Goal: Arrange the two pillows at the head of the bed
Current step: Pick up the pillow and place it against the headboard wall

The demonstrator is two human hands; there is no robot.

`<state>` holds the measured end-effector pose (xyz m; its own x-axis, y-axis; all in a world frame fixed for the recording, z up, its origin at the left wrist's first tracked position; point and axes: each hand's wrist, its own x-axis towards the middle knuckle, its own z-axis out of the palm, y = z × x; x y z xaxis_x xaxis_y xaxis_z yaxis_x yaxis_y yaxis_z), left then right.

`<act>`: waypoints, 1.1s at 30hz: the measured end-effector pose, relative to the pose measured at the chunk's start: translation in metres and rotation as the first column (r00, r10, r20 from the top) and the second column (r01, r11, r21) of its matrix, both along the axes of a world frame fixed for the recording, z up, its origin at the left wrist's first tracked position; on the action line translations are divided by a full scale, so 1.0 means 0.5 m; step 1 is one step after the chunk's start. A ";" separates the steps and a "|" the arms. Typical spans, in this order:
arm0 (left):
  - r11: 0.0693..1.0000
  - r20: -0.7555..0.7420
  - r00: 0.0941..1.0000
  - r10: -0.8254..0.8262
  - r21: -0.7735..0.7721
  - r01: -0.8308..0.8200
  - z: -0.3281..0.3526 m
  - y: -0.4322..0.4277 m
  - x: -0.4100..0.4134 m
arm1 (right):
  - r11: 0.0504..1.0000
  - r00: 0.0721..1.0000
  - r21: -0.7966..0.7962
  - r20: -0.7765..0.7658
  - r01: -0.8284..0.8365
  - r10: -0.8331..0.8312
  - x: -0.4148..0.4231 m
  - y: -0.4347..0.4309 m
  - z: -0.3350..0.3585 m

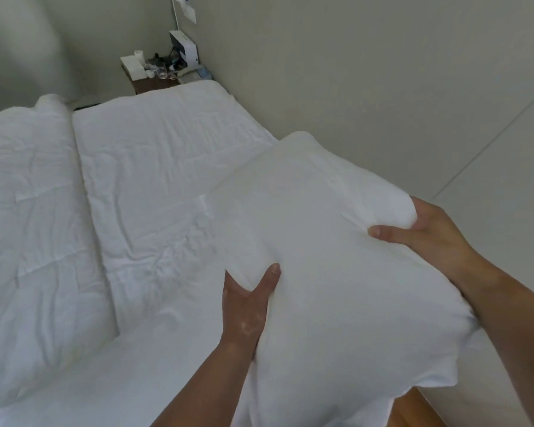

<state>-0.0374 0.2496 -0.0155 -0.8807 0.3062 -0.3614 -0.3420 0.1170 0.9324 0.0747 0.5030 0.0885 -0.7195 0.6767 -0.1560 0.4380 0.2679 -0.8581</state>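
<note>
A plump white pillow (327, 248) is held up over the near right part of the bed (154, 180), close to the wall. My left hand (247, 306) pinches its left edge from below, thumb on top. My right hand (429, 232) grips its right edge, thumb pressed into the fabric. Only one pillow is in view; I see no second one. The bed is covered with a white sheet.
A folded white duvet (28, 211) lies along the left of the bed. A dark bedside table (154, 78) with a white box, glasses and small items stands in the far corner. The beige wall (383, 87) runs along the right. Wooden floor (413, 408) shows at the bottom.
</note>
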 end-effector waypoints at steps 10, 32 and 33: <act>1.000 0.078 0.997 -0.020 -0.022 0.022 -0.087 0.327 0.128 | 0.996 0.996 0.040 -0.023 -0.082 0.083 0.112 0.333 -0.036; 0.706 0.293 0.840 -0.457 -0.454 0.543 -0.233 0.582 0.077 | 0.975 0.901 0.101 0.411 -0.198 0.141 0.302 0.491 -0.409; 0.680 0.226 0.824 -0.520 -0.474 0.560 -0.208 0.607 0.047 | 0.975 0.902 0.122 0.414 -0.187 0.122 0.307 0.485 -0.412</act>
